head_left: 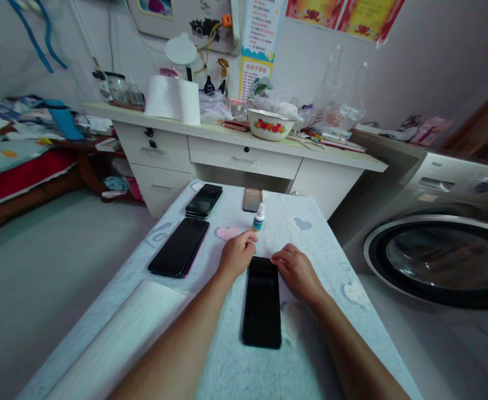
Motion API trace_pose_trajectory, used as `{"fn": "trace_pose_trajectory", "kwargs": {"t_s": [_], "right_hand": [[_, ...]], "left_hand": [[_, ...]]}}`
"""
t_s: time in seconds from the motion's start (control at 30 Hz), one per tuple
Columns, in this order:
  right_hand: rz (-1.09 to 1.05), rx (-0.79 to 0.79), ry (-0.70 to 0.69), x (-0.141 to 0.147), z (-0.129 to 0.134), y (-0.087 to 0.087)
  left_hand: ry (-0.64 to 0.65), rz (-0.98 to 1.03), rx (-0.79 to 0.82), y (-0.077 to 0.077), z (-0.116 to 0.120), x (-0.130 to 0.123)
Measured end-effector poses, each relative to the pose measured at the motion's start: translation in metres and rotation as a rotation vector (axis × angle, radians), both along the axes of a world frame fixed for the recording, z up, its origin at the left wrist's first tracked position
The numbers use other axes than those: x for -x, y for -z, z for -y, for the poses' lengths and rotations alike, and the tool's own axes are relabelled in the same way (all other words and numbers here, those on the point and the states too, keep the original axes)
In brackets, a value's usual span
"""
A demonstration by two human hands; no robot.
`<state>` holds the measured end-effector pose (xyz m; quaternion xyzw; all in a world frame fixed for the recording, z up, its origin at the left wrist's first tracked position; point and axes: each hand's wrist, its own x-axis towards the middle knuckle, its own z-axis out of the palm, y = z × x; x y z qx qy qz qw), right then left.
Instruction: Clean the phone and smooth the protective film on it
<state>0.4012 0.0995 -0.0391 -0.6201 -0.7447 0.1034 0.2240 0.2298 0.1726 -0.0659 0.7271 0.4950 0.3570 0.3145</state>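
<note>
A black smartphone (262,305) lies flat on the cloth-covered table, its dark screen facing up. My left hand (236,254) is at the phone's upper left corner, fingers curled together, thumb and forefinger pointing towards a small white bottle (259,218). That bottle stands upright with a blue and yellow label. At the phone's upper right corner is my right hand (296,269), fingers bent and pinched; whether anything thin is in either pinch I cannot make out. Further left lie a large dark phone (179,247) with a pinkish edge and a stack of phones (204,200).
A brownish phone (253,200) lies near the table's far edge. At the lower left is a folded whitish sheet (123,339). Behind the table stands a white desk (244,158) holding a floral bowl (269,126) and paper rolls (173,100). A washing machine (448,205) is on the right.
</note>
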Motion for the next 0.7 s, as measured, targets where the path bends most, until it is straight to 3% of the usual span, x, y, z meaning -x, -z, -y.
{"fn": "trace_pose_trajectory", "kwargs": {"t_s": [0.33,0.7], "right_hand": [[-0.061,0.032,-0.134,-0.0072,0.0049,-0.0010],[-0.027,-0.029,0.018,-0.0021,0.0002,0.0071]], "left_hand": [[0.032,-0.079,-0.013,0.0014,0.0018,-0.0003],[0.026,-0.098,-0.041,0.0039,0.0022,0.0001]]}}
